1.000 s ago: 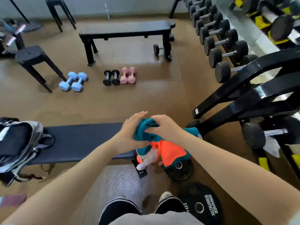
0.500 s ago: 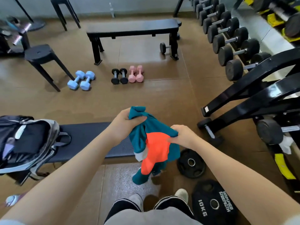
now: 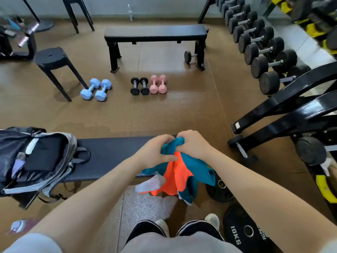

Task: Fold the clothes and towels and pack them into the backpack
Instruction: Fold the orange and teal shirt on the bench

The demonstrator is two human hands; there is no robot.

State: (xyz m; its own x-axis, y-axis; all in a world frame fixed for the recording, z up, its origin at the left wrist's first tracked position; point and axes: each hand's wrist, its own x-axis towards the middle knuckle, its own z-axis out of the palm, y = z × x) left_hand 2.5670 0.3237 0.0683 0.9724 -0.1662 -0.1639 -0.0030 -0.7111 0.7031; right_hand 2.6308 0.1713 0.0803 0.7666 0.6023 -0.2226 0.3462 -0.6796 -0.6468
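Both hands, left hand point(image 3: 156, 152) and right hand point(image 3: 193, 145), grip teal-orange garment point(image 3: 180, 172)

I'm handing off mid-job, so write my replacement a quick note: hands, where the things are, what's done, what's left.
Left hand and right hand: both grip the top of the teal and orange garment, bunched and hanging over the near bench end.
Backpack: open on the bench's left end, dark items inside.
Done: this garment is picked up, not folded.
Left: fold it, pack it into the backpack. No other clothes or towels are in view.
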